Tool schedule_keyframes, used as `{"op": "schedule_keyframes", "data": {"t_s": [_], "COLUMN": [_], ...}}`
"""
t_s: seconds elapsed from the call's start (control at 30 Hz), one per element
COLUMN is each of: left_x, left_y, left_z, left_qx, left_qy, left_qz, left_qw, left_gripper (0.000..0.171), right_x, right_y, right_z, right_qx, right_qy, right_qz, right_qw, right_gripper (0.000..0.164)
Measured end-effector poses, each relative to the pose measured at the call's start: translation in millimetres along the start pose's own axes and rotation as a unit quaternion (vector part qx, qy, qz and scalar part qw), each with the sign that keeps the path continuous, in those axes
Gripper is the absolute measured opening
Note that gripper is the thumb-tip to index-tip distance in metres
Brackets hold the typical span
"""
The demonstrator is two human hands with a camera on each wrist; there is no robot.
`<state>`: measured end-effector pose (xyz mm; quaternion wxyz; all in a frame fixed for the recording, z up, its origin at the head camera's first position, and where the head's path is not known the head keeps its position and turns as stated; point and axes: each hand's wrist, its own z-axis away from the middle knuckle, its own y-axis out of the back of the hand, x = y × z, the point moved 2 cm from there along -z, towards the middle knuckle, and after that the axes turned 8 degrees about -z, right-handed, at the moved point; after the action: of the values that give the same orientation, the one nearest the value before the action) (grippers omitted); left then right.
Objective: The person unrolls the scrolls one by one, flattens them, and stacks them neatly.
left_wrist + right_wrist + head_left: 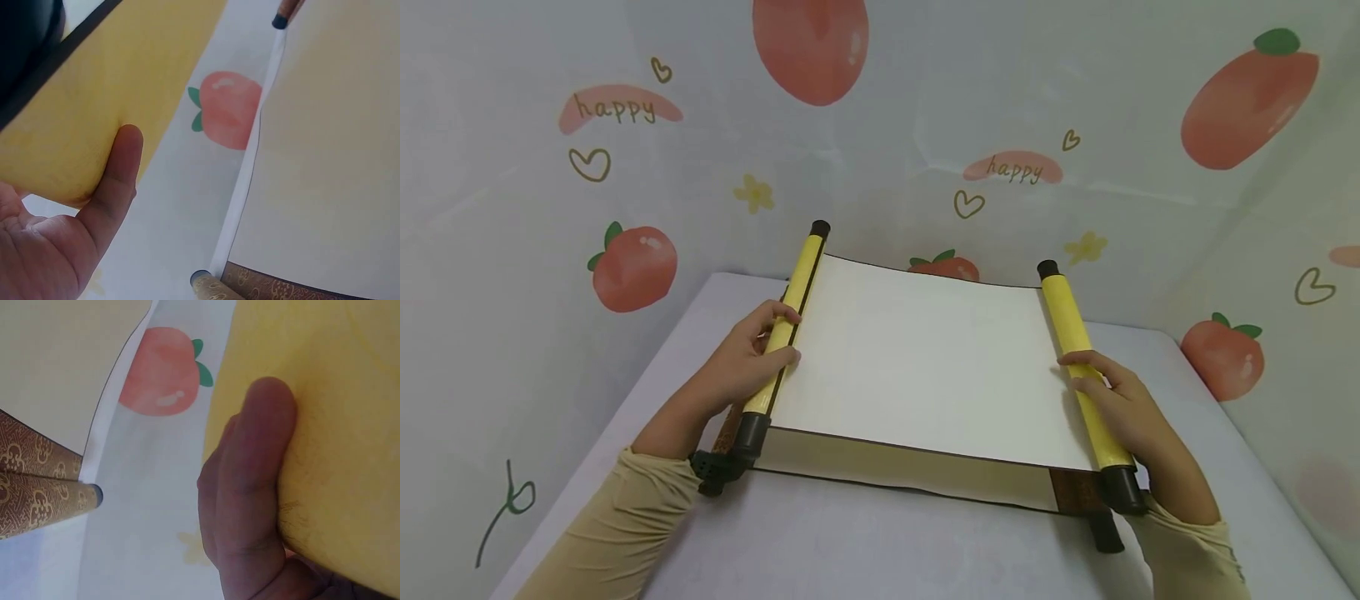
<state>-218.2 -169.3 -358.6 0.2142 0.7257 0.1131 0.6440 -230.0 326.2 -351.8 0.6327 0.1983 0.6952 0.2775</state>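
A hanging scroll with yellow rollers [925,358] is partly unrolled, its blank white sheet spread between my two hands. My left hand [741,358] grips the left roller, thumb and fingers curled round it. The thicker right roller [1067,321] is in my right hand [1123,408], held the same way. Black caps end both rollers. Below the sheet lies a second scroll [910,473] with brown patterned ends, mostly covered in the head view. Both wrist views show the yellow backing close up, with the second scroll [325,150] beyond it.
A white-covered table [880,550] bears the second scroll. Behind it hangs a pale backdrop [865,175] printed with red fruit, hearts and the word "happy". A dark object [711,468] sits by the left cuff.
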Motion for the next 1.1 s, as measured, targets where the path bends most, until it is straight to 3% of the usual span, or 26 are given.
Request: {"op": "schedule_keyframes", "data": {"t_s": [0.37,0.7,1.1], "left_x": [-1.7,-2.7,-3.4], "left_y": [-0.6,10.1,8.6], "left_z": [2.8,2.0,1.9], "left_qx": [-0.005,0.009,0.003], "left_qy": [-0.003,0.022,0.023], "left_qz": [-0.028,-0.005,-0.029], "left_qw": [0.9996,0.9997,0.9993], "left_gripper": [0.049,0.046,0.048], "right_x": [0,1,4], "right_y": [0,9,8], "right_z": [-1,1,-1], "right_qx": [0.003,0.036,0.024], "right_qy": [0.006,0.026,0.022], "right_qz": [0.017,-0.001,0.018], "right_qw": [1.0,0.999,0.999], "right_gripper": [0.041,0.035,0.037]}}
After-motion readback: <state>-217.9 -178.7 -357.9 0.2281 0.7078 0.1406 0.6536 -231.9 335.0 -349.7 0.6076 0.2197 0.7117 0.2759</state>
